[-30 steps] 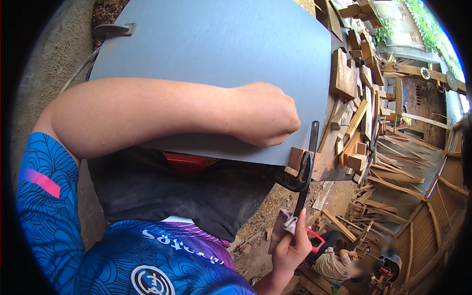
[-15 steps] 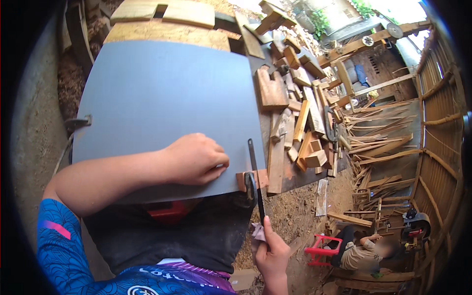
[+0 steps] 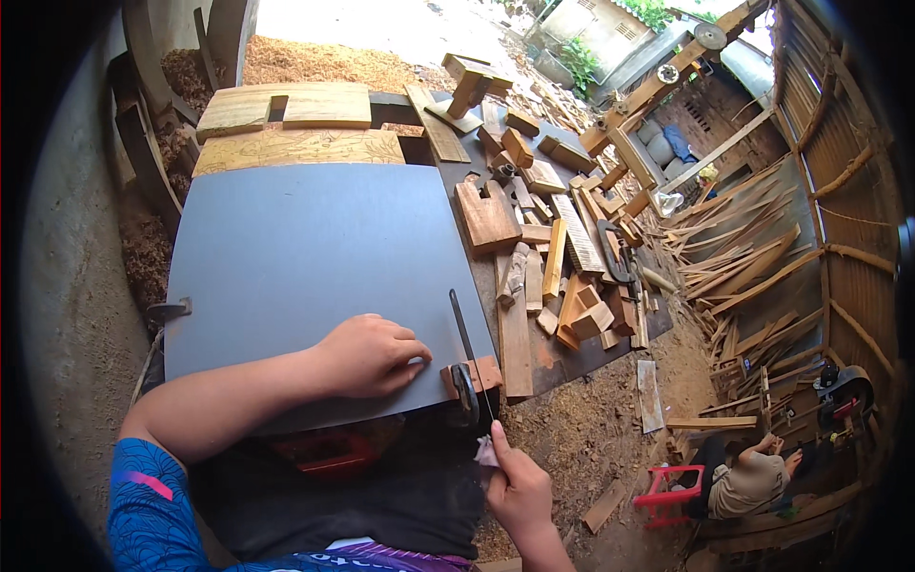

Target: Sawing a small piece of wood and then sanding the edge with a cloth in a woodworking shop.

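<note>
A large smooth blue-grey board (image 3: 315, 248) lies flat in front of me. My left hand (image 3: 374, 355) rests on its near part, fingers curled in, and nothing shows in them. Closed around the pale cloth-wrapped end (image 3: 487, 452) of a long thin dark blade (image 3: 461, 324), my right hand (image 3: 519, 481) is just off the board's near right corner. The blade points away from me and crosses a small reddish wood block (image 3: 485, 373). A dark C-clamp (image 3: 465, 393) sits at the block, on the board's edge. Whether the blade has teeth is too small to tell.
Wood offcuts (image 3: 562, 276) pile up right of the board, with another clamp (image 3: 618, 253) among them. Pale planks (image 3: 300, 148) lie beyond it. A second clamp jaw (image 3: 170, 310) grips the left edge. At lower right a person (image 3: 753, 481) sits by a red stool (image 3: 667, 491).
My view has shifted, so the board appears lower and more of the far yard shows. Both hands keep their grip and place, with the blade still across the block.
</note>
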A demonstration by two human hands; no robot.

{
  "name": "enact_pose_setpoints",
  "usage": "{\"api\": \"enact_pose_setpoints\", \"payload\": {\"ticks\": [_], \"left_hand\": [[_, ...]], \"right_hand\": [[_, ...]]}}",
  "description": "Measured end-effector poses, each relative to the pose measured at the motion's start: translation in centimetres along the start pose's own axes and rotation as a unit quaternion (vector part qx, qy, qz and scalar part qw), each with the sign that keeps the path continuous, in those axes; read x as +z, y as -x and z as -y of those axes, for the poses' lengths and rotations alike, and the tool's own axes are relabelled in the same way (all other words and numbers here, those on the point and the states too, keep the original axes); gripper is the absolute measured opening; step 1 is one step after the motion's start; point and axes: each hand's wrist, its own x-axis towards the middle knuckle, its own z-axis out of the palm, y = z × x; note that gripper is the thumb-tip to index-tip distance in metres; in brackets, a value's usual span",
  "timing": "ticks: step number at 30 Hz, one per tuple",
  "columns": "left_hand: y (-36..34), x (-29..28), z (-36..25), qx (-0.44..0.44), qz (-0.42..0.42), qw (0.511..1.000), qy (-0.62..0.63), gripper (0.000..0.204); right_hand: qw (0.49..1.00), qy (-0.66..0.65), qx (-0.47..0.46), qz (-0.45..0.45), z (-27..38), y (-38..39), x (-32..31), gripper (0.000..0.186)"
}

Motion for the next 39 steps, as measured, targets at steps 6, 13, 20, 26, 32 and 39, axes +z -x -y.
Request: {"api": "enact_pose_setpoints", "payload": {"ticks": [6, 13, 20, 26, 32, 39], "left_hand": [[0.0, 0.1, 0.1, -0.053, -0.008, 0.997, 0.060, 0.014], [-0.3, -0.2, -0.4, -0.062, -0.002, 0.997, 0.045, 0.014], [-0.3, 0.3, 0.0, -0.078, -0.005, 0.996, 0.033, 0.013], [-0.1, -0.4, -0.2, -0.086, -0.019, 0.996, -0.002, 0.014], [-0.2, 0.1, -0.4, -0.076, -0.014, 0.997, 0.008, 0.014], [-1.5, 0.5, -0.3, -0.023, -0.006, 0.999, -0.033, 0.013]], "right_hand": [[0.998, 0.022, -0.041, -0.034, -1.0, -4.2, 3.1, 0.067], [1.000, -0.003, 0.008, 0.020, -0.6, 2.2, -0.9, 0.066], [0.997, 0.022, -0.064, -0.044, -2.2, -4.2, 3.7, 0.061], [1.000, 0.001, -0.013, 0.015, -0.9, 0.2, 0.7, 0.065], [1.000, -0.019, 0.008, -0.003, -0.5, 1.5, 0.5, 0.064], [0.999, 0.042, 0.000, -0.017, -1.1, -3.2, 3.0, 0.063]]}}
